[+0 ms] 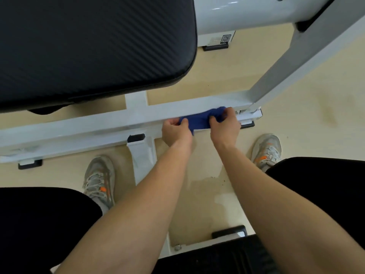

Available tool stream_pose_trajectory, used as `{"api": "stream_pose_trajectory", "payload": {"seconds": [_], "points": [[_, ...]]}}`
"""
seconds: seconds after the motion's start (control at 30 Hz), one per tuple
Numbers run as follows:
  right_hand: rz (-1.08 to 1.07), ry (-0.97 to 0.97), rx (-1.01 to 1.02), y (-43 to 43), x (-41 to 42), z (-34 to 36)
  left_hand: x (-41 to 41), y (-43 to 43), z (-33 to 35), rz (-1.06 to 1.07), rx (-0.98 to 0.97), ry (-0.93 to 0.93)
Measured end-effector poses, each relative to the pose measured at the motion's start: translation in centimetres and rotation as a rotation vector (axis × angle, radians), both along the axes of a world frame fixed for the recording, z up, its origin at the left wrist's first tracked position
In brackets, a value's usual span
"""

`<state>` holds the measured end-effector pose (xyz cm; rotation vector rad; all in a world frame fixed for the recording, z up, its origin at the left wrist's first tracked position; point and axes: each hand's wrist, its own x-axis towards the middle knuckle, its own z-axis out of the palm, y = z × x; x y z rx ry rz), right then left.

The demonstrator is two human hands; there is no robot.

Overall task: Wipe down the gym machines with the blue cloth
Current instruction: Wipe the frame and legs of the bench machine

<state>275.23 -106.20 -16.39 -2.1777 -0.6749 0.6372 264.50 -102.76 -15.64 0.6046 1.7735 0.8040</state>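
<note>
Surrounding blue cloth [201,120]: white crossbar [88,124], black pad [88,46].

Pale beige floor [227,76], blotchy stains

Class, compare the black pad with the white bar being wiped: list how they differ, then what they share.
The black pad is dark with a fine ribbed texture; the white bar is pale and smooth. The pad is broad with a rounded corner; the bar is long and narrow. The left hand and right hand grip the blue cloth on the bar; neither touches the pad. Both seem to be parts of one machine.
</note>
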Motion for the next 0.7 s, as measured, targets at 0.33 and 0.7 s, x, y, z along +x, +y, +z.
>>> {"api": "stream_pose_trajectory", "payload": {"seconds": [0.33, 0.7], "points": [[0.192, 0.282, 0.031, 0.7, -5.5, 0.9, -3.4, -1.2, 1.3, -0.257, -0.038, 0.156], [-0.018, 0.128, -0.056, 1.5, -0.5, 1.1, 0.3, -1.2, 1.6, -0.114, -0.014, 0.107]]}}
